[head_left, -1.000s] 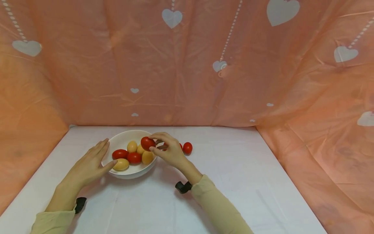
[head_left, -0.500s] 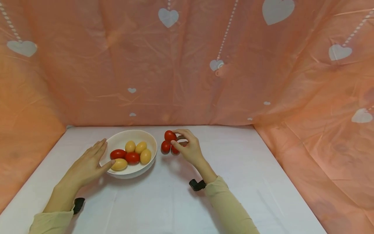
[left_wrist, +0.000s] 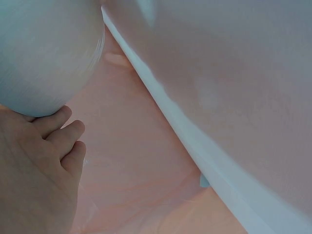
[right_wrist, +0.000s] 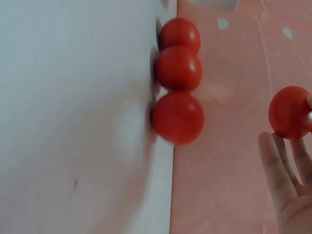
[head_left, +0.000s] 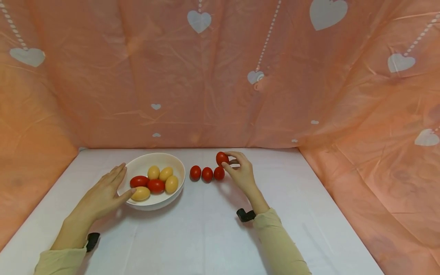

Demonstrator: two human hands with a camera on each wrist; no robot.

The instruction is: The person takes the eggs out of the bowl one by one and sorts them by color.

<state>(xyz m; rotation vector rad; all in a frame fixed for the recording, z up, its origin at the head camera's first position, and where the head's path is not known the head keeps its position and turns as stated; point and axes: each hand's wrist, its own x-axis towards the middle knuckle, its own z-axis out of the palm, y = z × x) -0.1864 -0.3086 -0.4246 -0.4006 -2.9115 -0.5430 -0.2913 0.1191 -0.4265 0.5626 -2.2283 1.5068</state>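
Observation:
My right hand (head_left: 242,173) pinches a red cherry tomato (head_left: 222,158) between thumb and fingertips, raised above the table. Three more red tomatoes (head_left: 207,174) sit in a row just below and left of it; the right wrist view shows the nearest tomato (right_wrist: 178,118) of that row apart from the held one. On the left, a white bowl (head_left: 151,207) holds two red tomatoes (head_left: 156,186) and several yellow oval ones (head_left: 171,184). My left hand (head_left: 99,196) rests against the bowl's left side, fingers extended along the rim and thumb at the near edge.
A white cloth (head_left: 185,240) covers the table. Orange-pink sheeting (head_left: 220,95) printed with pale hearts hangs at the back and both sides. A black wrist mount (head_left: 245,215) sits at each wrist.
My right hand has moved right from over the bowl, still pinching the red tomato, uncovering the row of tomatoes on the table. The left hand stays at the bowl.

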